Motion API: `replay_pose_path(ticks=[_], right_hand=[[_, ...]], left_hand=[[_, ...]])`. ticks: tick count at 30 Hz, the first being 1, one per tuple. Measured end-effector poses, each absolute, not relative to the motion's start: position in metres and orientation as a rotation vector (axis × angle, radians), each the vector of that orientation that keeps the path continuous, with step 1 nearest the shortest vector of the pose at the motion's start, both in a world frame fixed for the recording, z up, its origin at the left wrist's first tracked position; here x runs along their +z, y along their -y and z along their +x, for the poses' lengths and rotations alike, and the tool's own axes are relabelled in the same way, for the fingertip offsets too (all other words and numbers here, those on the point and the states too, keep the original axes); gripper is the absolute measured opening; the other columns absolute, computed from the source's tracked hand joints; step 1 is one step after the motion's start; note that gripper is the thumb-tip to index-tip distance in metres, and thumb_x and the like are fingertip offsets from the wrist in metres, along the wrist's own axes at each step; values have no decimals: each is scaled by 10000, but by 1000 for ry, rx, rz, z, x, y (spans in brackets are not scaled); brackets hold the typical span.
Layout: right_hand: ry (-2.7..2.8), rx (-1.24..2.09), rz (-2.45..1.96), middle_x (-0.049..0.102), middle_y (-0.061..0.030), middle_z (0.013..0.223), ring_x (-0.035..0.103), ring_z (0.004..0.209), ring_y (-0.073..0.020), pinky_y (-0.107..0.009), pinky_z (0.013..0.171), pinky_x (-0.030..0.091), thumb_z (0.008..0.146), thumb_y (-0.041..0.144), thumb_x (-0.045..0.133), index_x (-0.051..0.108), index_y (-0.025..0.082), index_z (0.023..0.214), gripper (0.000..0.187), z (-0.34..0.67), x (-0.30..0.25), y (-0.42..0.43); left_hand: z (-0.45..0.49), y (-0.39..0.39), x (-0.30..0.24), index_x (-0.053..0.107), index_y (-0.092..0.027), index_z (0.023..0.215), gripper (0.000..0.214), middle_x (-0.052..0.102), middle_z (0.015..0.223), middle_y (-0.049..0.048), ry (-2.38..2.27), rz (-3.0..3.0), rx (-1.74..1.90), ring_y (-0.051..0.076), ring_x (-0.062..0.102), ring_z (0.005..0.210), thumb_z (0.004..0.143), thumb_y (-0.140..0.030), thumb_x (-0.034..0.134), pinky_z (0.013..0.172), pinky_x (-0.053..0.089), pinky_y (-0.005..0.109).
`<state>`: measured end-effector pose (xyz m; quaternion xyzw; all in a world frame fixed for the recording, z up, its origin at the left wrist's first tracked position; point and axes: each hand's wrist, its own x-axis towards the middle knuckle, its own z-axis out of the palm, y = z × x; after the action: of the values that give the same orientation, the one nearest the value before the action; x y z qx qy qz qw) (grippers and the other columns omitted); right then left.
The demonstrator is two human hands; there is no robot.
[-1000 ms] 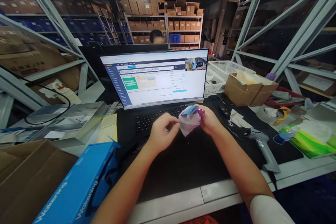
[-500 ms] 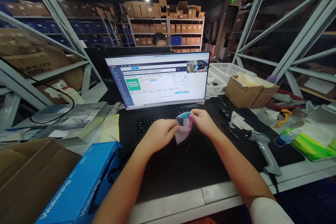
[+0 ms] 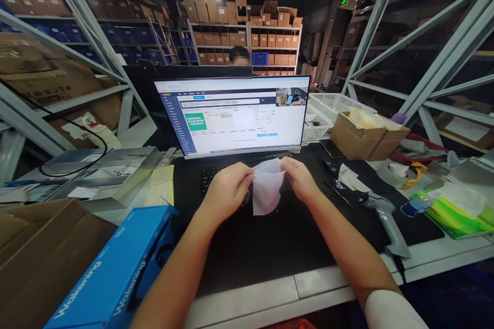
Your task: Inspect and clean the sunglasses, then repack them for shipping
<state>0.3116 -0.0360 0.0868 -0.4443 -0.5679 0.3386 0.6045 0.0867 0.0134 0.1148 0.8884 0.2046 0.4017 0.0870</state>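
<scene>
A thin, whitish see-through bag (image 3: 266, 193) hangs between my two hands above the black desk mat (image 3: 266, 247). Something pinkish shows through its lower part, too blurred to name. My left hand (image 3: 230, 187) pinches the bag's upper left edge between thumb and fingers. At the upper right corner, my right hand (image 3: 299, 177) grips it in the same way. Behind the bag lies a black keyboard (image 3: 210, 177), partly covered by my hands. A lit computer monitor (image 3: 235, 118) stands beyond it.
To the left are a blue box (image 3: 116, 262), an open cardboard box (image 3: 50, 247), a metal tray (image 3: 127, 185) and a yellow pad (image 3: 160, 185). On the right lie a barcode scanner (image 3: 388, 221), a mouse (image 3: 329, 166) and a green tissue pack (image 3: 455, 211). A person (image 3: 239, 56) is behind the monitor.
The bag has turned and spread flatter between my hands; the teal and magenta part seen at its top is now out of sight. My left hand has shifted slightly left.
</scene>
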Motion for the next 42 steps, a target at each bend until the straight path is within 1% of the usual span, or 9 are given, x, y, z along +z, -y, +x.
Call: replay_pose_path(ticks=[5, 12, 19, 22, 25, 29, 33, 38, 42], right_hand=[[1629, 878, -925, 587, -128, 1282, 554, 1186, -298, -408, 998, 454, 628, 722, 798, 537, 211, 1313, 894, 308, 84, 39], [1746, 1121, -1057, 704, -75, 951, 649, 920, -253, -381, 824, 533, 803, 643, 705, 702, 161, 994, 519, 285, 79, 45], [1686, 989, -1113, 757, -88, 1067, 684, 1043, -258, -379, 965, 497, 895, 524, 641, 769, 195, 960, 359, 311, 88, 40], [1633, 832, -1278, 769, -94, 978, 697, 973, -264, -374, 914, 506, 903, 570, 591, 762, 185, 809, 432, 326, 90, 35], [1663, 755, -1409, 767, -90, 925, 698, 924, -267, -383, 887, 499, 926, 584, 528, 752, 185, 764, 485, 333, 90, 33], [1787, 712, -1415, 762, -81, 977, 690, 962, -259, -380, 904, 495, 949, 522, 522, 754, 196, 798, 427, 322, 91, 39], [1887, 685, -1315, 647, -99, 1329, 645, 1111, -246, -388, 973, 495, 984, 487, 495, 770, 216, 1015, 387, 300, 89, 45], [1889, 431, -1261, 384, -112, 1572, 532, 1283, -263, -419, 1099, 416, 1012, 488, 446, 741, 230, 1181, 427, 291, 95, 53], [1882, 384, -1165, 585, -84, 1390, 579, 1231, -244, -353, 1047, 449, 1032, 436, 432, 757, 260, 1141, 385, 300, 114, 70]], left_hand=[[101, -4, 104, 653, -186, 912, 172, 701, 883, 41, -596, 2304, 1431, 161, 654, 803, 978, -243, 506, 742, 511, 279], [114, -13, 95, 754, -213, 840, 134, 732, 1001, 77, -269, 2345, 1238, 264, 592, 1203, 897, -222, 633, 1051, 469, 440], [71, -44, 103, 676, -189, 1222, 368, 727, 1101, 82, -1082, 2494, 637, 223, 680, 1000, 919, -360, 552, 872, 521, 324], [74, -48, 88, 774, -174, 921, 321, 746, 919, 112, -1267, 2584, 325, 301, 694, 895, 730, -431, 748, 781, 521, 359], [92, -48, 74, 739, -160, 673, 173, 729, 759, 118, -1345, 2585, 233, 304, 697, 805, 609, -297, 823, 727, 510, 339], [100, -46, 82, 740, -152, 755, 150, 736, 861, 124, -1426, 2606, 400, 270, 695, 855, 805, -228, 620, 749, 491, 319], [90, -29, 106, 722, -177, 1015, 342, 714, 1041, 96, -1380, 2530, 858, 239, 665, 984, 961, -254, 393, 829, 488, 323], [88, -1, 120, 728, -198, 1018, 303, 722, 1029, 40, -825, 2109, 1307, 180, 667, 981, 927, -174, 441, 888, 492, 280], [98, 5, 118, 619, -208, 1163, 317, 722, 1014, 30, -644, 1711, 1226, 172, 679, 938, 864, -152, 529, 842, 516, 283]])
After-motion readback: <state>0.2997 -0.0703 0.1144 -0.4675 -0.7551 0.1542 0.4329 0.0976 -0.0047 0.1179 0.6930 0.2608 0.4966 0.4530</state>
